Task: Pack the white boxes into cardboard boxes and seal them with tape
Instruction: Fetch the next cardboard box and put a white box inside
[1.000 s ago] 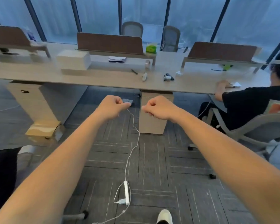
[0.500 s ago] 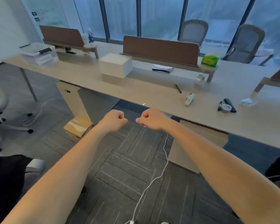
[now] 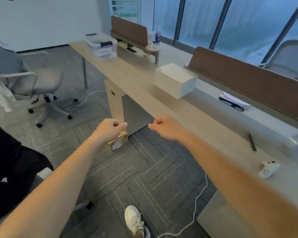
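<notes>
Cardboard box (image 3: 118, 143) sits on the carpet by the desk leg, centre frame, partly hidden behind the left hand (image 3: 110, 128). White box (image 3: 175, 79) stands on the desk (image 3: 136, 79), up and right of centre, long side seemingly along the desk edge. Both hands are stretched forward, fingers curled into fists, nothing held. The right hand (image 3: 163, 127) is level with the left. Judgement: white box lies up-right of both fists, right hand nearer; cardboard box is nearer the left. Packing not yet begun.
</notes>
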Available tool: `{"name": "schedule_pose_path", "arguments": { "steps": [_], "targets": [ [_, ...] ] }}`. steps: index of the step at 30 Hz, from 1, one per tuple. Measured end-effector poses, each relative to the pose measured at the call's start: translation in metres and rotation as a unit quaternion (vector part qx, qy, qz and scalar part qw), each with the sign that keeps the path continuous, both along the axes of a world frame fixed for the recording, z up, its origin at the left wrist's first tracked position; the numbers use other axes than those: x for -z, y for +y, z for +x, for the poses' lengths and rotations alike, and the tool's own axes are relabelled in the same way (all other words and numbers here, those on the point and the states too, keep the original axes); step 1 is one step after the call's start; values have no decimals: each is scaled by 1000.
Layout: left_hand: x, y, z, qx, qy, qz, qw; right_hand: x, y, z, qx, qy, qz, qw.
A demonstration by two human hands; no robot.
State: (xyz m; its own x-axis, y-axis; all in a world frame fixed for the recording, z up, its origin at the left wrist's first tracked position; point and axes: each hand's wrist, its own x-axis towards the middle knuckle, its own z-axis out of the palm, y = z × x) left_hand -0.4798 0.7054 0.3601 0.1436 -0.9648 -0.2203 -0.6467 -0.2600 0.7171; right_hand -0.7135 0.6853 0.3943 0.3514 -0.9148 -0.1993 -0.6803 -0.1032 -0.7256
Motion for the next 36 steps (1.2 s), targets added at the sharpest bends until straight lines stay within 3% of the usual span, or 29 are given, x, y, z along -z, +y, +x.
{"name": "schedule_pose_path", "arguments": {
  "steps": [11, 26, 32, 36],
  "targets": [
    [23, -215, 129, -89, 26, 28, 995, 22, -244, 139, -105, 54, 31, 993],
    [28, -443, 279, -141, -38, 98, 984, 76, -523, 306, -163, -19, 116, 980],
    [40, -523, 340, -120, -38, 108, 986, 94, -579, 353, -110, -53, 170, 978],
    [66, -578, 382, -40, -48, 119, 991, 126, -597, 384, -18, -51, 192, 980]
  ]
}}
